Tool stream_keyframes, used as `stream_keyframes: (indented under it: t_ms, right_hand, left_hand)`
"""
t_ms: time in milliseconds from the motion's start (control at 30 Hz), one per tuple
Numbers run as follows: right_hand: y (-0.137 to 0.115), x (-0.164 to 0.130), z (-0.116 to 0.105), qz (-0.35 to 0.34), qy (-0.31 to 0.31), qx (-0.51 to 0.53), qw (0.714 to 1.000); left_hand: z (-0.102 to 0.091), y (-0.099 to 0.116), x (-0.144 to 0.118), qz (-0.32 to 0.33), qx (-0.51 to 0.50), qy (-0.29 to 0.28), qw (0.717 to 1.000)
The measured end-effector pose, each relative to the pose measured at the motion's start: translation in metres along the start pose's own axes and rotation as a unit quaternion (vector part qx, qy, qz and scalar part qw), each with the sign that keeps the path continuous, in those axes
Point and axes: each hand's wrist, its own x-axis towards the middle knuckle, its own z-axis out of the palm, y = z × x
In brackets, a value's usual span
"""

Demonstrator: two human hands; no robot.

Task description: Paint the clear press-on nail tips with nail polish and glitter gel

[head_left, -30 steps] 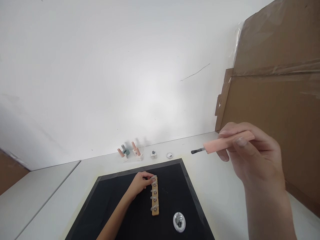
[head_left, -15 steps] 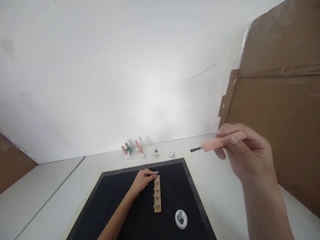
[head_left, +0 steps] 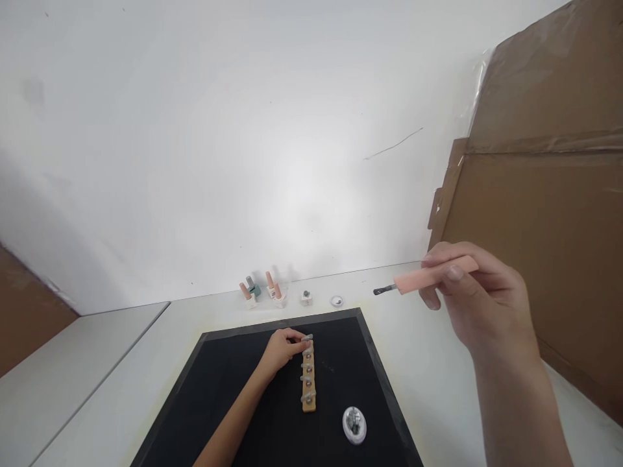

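My right hand (head_left: pixel 479 305) is raised above the table's right side and grips a pink-handled nail polish brush (head_left: pixel 428 279), its dark bristle tip pointing left. My left hand (head_left: pixel 282 350) rests on the black mat (head_left: pixel 228 395), fingertips pinching the far end of a tan wooden holder (head_left: pixel 308 376). Several clear nail tips sit in a row on the holder. A small white dish with silvery contents (head_left: pixel 354 425) lies on the mat to the holder's right.
Several nail polish bottles (head_left: pixel 263 292), a small jar (head_left: pixel 306 297) and a round lid (head_left: pixel 336 301) line the table's back edge by the white wall. Large cardboard sheets (head_left: pixel 540 194) lean at the right. A second table surface (head_left: pixel 73 350) lies to the left.
The view shifted slightly, so the mat and holder sit a little further right. My right hand with the brush drifted a bit left and down. My left hand stays on the holder's far end.
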Motion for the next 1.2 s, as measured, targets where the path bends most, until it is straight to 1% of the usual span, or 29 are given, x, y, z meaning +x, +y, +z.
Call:
stream_keyframes:
  t_ms: [267, 367, 467, 600, 733, 800, 867, 967, 1100, 1200]
  right_hand:
    - [0.000, 0.001, 0.000, 0.015, 0.008, 0.001, 1.000]
    - [-0.001, 0.000, 0.000, 0.017, 0.015, -0.003, 1.000]
    - [-0.003, -0.001, 0.000, 0.019, 0.006, -0.002, 1.000]
    - [-0.005, -0.002, 0.001, 0.014, 0.006, -0.012, 1.000]
    - [-0.007, -0.002, 0.005, -0.003, 0.005, -0.026, 1.000]
    - [-0.009, -0.002, 0.008, -0.007, 0.001, -0.030, 1.000]
    - [-0.012, -0.002, 0.010, -0.005, -0.003, -0.033, 0.999]
    - [-0.015, -0.003, 0.012, 0.002, -0.001, -0.037, 0.999]
    - [-0.016, -0.003, 0.012, 0.001, 0.000, -0.037, 0.999]
    - [-0.014, -0.002, 0.011, -0.009, -0.010, -0.040, 0.999]
  left_hand:
    - [0.002, -0.001, -0.001, -0.022, -0.047, 0.015, 0.999]
    - [0.001, 0.001, -0.003, -0.031, -0.076, 0.023, 0.996]
    - [-0.002, 0.001, -0.005, -0.036, -0.114, 0.037, 0.992]
    - [-0.011, 0.002, -0.009, -0.022, -0.178, 0.072, 0.981]
    - [-0.028, 0.010, -0.018, 0.017, -0.253, 0.123, 0.960]
    - [-0.037, 0.020, -0.026, 0.043, -0.294, 0.140, 0.945]
    - [-0.044, 0.033, -0.036, 0.072, -0.338, 0.144, 0.927]
    - [-0.046, 0.059, -0.055, 0.113, -0.408, 0.128, 0.897]
    - [-0.038, 0.098, -0.083, 0.148, -0.501, 0.065, 0.850]
    - [-0.027, 0.123, -0.101, 0.149, -0.550, 0.004, 0.822]
